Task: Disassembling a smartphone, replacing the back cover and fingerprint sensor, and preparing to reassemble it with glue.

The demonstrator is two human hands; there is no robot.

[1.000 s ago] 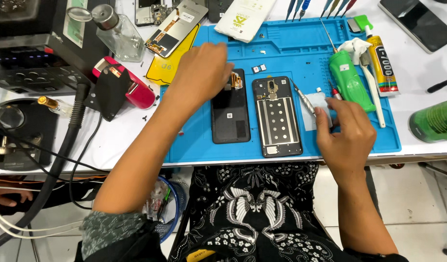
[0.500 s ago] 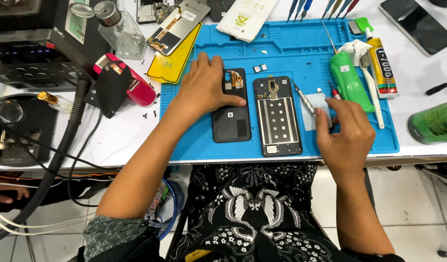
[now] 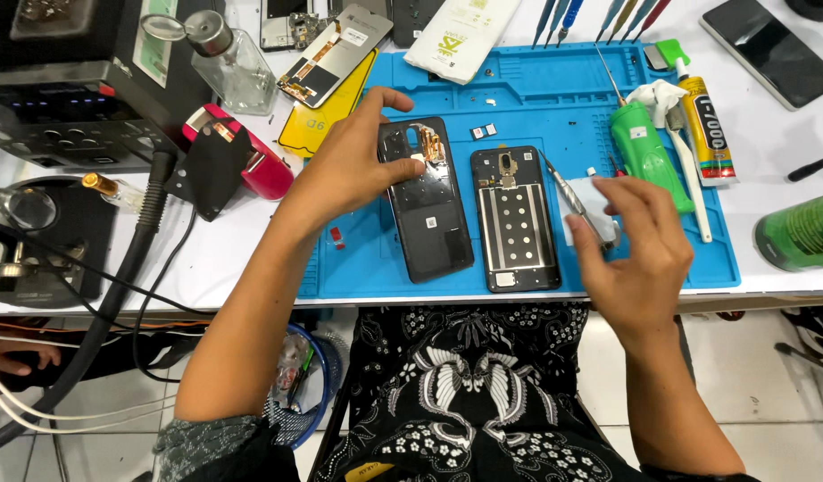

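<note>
Fingers of left hand now grip dark back cover, lifted since earlier; right hand pinches tweezers beside open phone.

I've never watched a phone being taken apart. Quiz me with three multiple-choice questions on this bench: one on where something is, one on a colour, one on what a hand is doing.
1. Where does the phone frame with the rows of holes lie?
A. on the blue mat
B. on the person's lap
C. on the black machine

2. What colour is the squeeze bottle right of the frame?
A. red
B. green
C. white

3. What is the left hand doing?
A. resting flat on the mat
B. holding tweezers
C. gripping the dark back cover at its top end

Answers:
1 A, the frame lies flat on the mat, beside the cover.
2 B, its body is bright green.
3 C, thumb and fingers close around the cover's upper edge, while the right hand hovers by a white pad.
</note>
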